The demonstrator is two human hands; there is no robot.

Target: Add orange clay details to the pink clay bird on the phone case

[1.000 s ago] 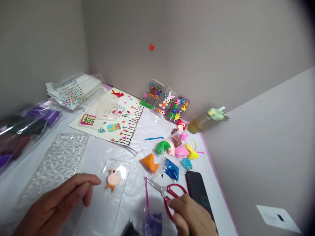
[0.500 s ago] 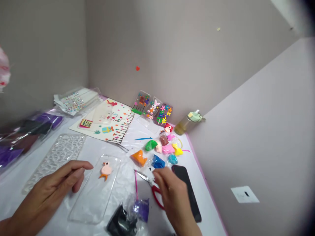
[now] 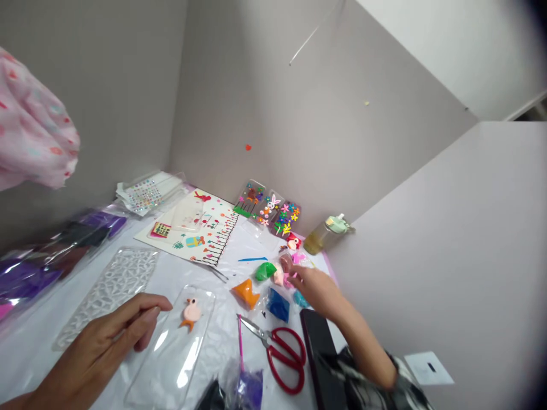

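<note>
My left hand [image 3: 111, 337] lies at the lower left with its fingers stretched out. Their tips rest on the left edge of a clear phone case [image 3: 171, 364], which carries a small pink and orange clay figure [image 3: 190, 312]. My right hand [image 3: 308, 283] reaches far out over a pile of small clay bags. Its fingertips are down among the pink bags [image 3: 285, 278], beside the green bag [image 3: 265, 270]. I cannot make out whether its fingers grip one. The orange bag [image 3: 247, 292] and the blue bag [image 3: 278, 304] lie just left of that arm.
Red scissors [image 3: 280, 350] and a dark phone [image 3: 321, 353] lie near the front. A purple bag [image 3: 247, 387] is at the bottom edge. A textured clear case [image 3: 111, 287], a sticker card [image 3: 200, 228], decorated cases [image 3: 267, 208] and a bottle [image 3: 327, 233] stand further back. A pink cloth [image 3: 29, 136] hangs at the left.
My right hand has left the scissors and reached forward to the clay bags. My left hand has stayed on the clear case. The view has tilted up.
</note>
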